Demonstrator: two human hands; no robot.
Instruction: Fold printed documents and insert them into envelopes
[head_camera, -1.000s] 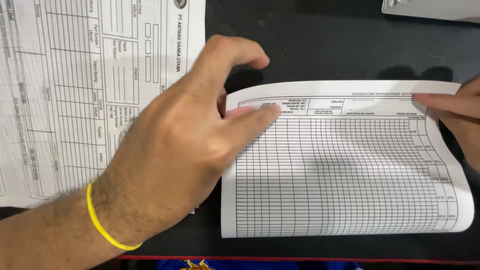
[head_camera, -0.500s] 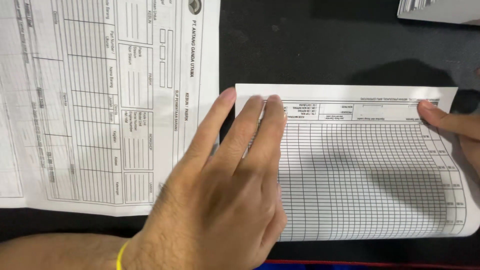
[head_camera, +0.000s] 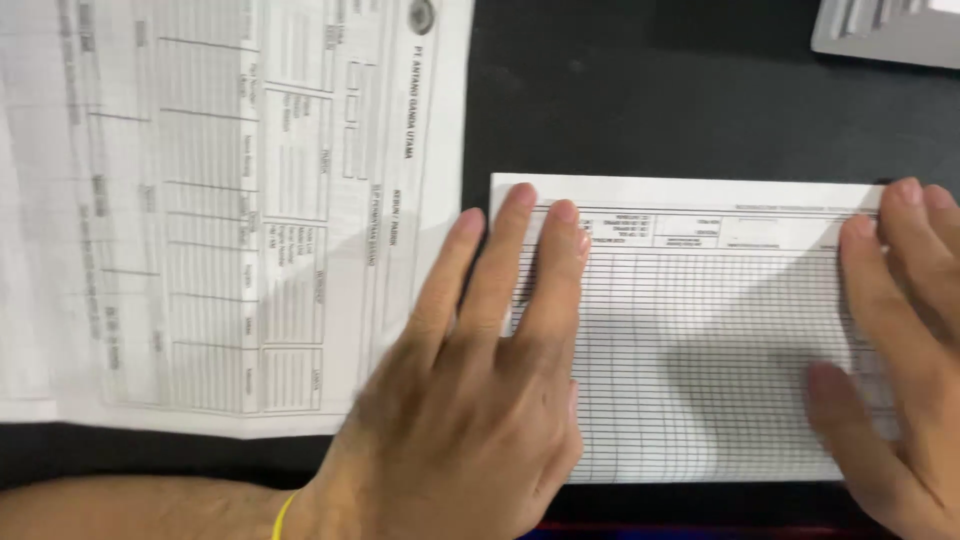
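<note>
Paper printed with a fine ruled table, the small sheet (head_camera: 700, 340), lies flat on the black table (head_camera: 640, 90) with its long axis running left to right and its heading strip along the far edge. Both hands rest on top of it, one at each short end, so the sheet sits directly beneath the fingers rather than off to any side of them. At its left end the left hand (head_camera: 470, 400) lies palm down, fingers straight and close together, their tips reaching the sheet's far left corner; nothing is gripped, the hand only presses flat. A thin yellow band (head_camera: 283, 515) circles that wrist. At the sheet's right end the right hand (head_camera: 895, 350) is also spread flat, fingers extended toward the far edge and the thumb lying lower on the page, holding nothing. Neither hand is clearly nearer; each covers its own end. Left of the small sheet, just beside it, lies a larger printed form (head_camera: 220, 210) turned sideways. Beyond the sheet's far right corner, well apart, a grey object (head_camera: 890, 35) shows only partly; what it is cannot be told.
</note>
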